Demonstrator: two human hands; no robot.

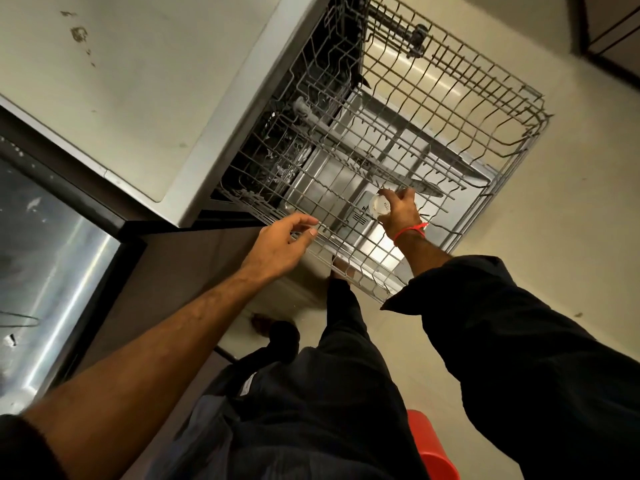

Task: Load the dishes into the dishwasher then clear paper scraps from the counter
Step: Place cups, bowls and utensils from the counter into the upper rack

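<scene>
The dishwasher's upper wire rack [450,98] is pulled out over the open door [346,188]. My right hand [400,211], with a red thread at the wrist, grips a small white cup [379,206] upside down over the rack's near side. My left hand [285,245] hovers at the rack's near-left edge, fingers spread and holding nothing. The pale counter [121,81] above the dishwasher has a few brown stains; no paper scraps show on it.
A steel sink [45,258] lies left of the counter. A dark cabinet front [180,271] runs below it. My dark-trousered legs [329,393] stand on the pale floor, with a red object [433,445] near them. Another dark cabinet [609,26] is at the top right.
</scene>
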